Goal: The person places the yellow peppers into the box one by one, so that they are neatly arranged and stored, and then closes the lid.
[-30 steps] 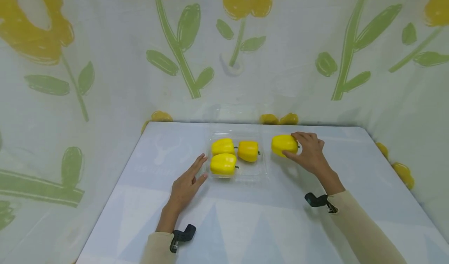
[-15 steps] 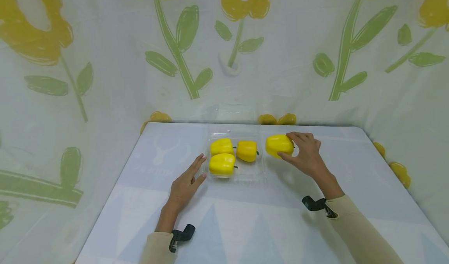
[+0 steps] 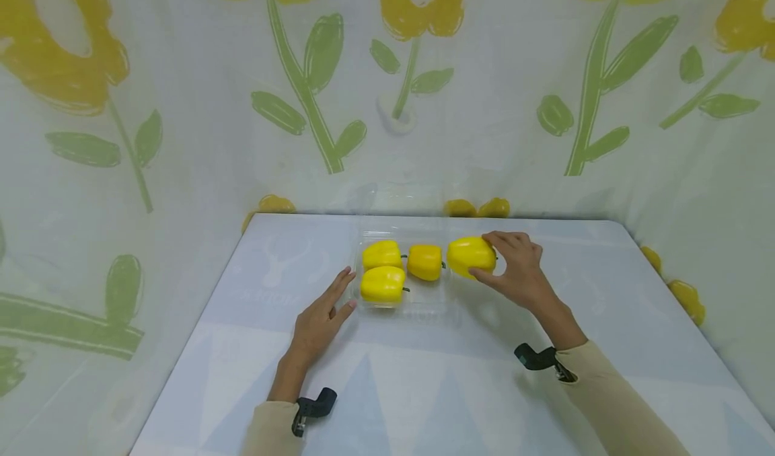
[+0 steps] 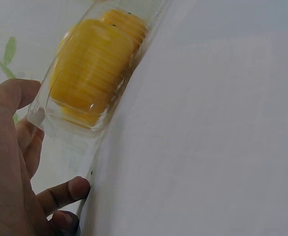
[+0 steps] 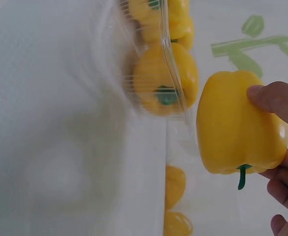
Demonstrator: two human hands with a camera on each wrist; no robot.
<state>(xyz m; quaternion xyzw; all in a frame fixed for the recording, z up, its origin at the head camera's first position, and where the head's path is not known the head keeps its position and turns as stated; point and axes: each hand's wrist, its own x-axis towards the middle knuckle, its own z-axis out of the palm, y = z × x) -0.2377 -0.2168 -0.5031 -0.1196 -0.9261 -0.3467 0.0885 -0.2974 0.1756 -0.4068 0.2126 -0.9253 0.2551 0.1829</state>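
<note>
My right hand [image 3: 517,268] holds a yellow bell pepper [image 3: 470,255] between thumb and fingers, just off the right side of a clear plastic clamshell box [image 3: 432,301]. In the right wrist view, the held pepper [image 5: 237,123] has its green stem pointing down, and the box wall [image 5: 171,54] is apart from it. Three more yellow peppers lie inside the box: one at back left [image 3: 381,254], one at front left [image 3: 383,285] and one toward the right [image 3: 425,262]. With fingers extended, my left hand [image 3: 317,325] touches the box's left edge, as the left wrist view shows at the thumb [image 4: 28,91].
The box's clear lid [image 3: 399,204] stands raised at the back, near the flowered cloth wall [image 3: 484,120]. A pale patterned table [image 3: 412,389] lies under everything. Dark wrist cameras sit on the left wrist [image 3: 315,405] and right wrist [image 3: 535,357].
My right hand has carried the yellow bell pepper leftward, closer to the box's right side. My left hand has stayed at the box's left edge.
</note>
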